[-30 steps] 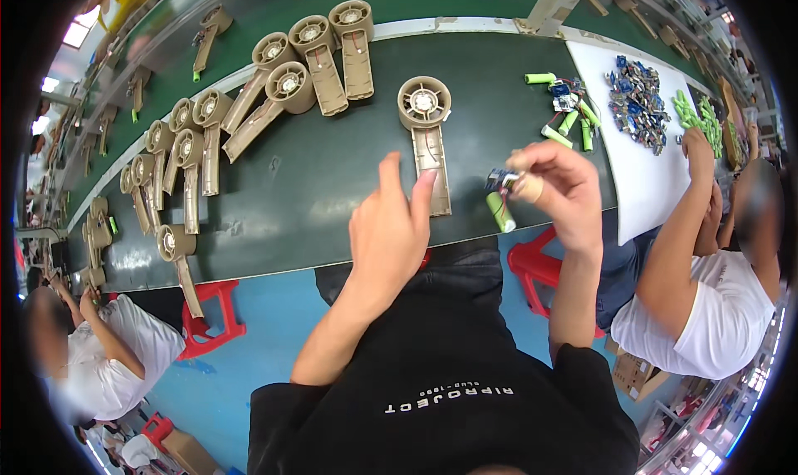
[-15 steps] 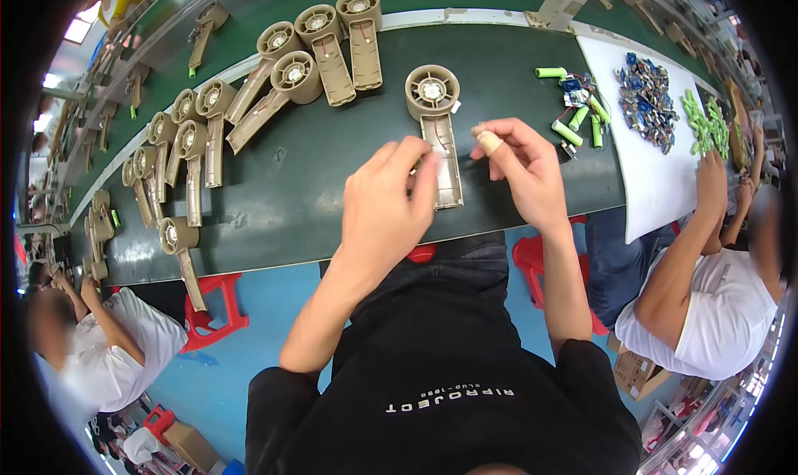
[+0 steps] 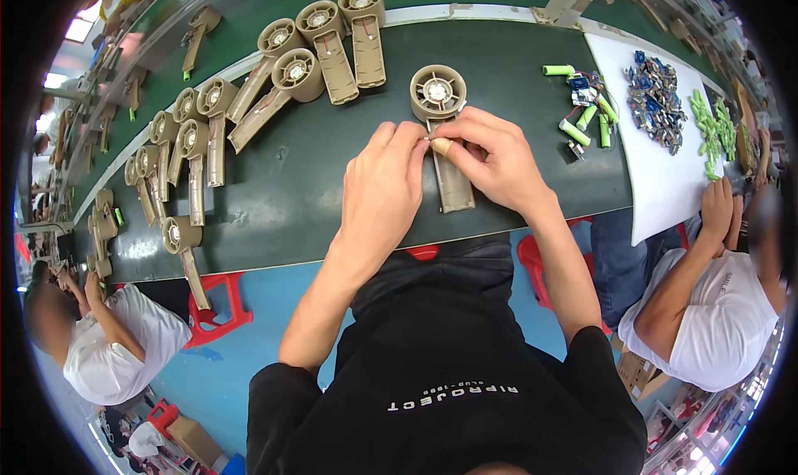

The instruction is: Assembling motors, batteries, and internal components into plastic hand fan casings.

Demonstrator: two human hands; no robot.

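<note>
A tan handheld fan housing lies on the green table in front of me, its round head away from me and its open handle toward me. Over the upper handle my left hand and my right hand meet, thumb and fingers of each pinched together. Something tiny and whitish shows between the fingertips; it is too small to name. My fingers cover the top of the handle. A beige wrap sits on my right thumb.
More fan housings lie along the far edge and left. Right are green battery cells with wires and blue circuit boards, then a white sheet bearing a board pile and green pieces. Co-workers sit both sides.
My right hand has moved left, so its fingertips now meet the left hand's over the handle. The left fingers have closed to a pinch. The fan housing sits slightly further right in view.
</note>
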